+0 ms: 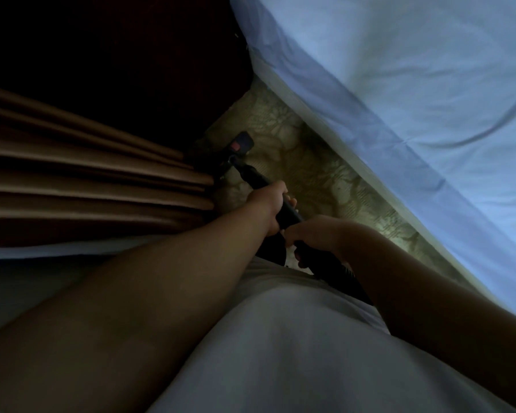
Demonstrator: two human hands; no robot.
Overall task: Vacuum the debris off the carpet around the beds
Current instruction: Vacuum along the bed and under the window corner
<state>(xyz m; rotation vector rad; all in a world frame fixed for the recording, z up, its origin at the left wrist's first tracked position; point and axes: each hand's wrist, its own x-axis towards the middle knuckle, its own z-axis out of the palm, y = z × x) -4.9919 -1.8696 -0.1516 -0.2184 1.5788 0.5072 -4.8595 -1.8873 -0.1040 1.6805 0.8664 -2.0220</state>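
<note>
The left hand and right hand both grasp the wand, with the left hand further down it. The vacuum head sits on the carpet between curtain and bed.

Pale-blue bed, brown curtain, veined beige carpet.

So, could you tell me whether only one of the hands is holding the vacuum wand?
No, the left hand and the right hand both grip the black vacuum wand.
</note>
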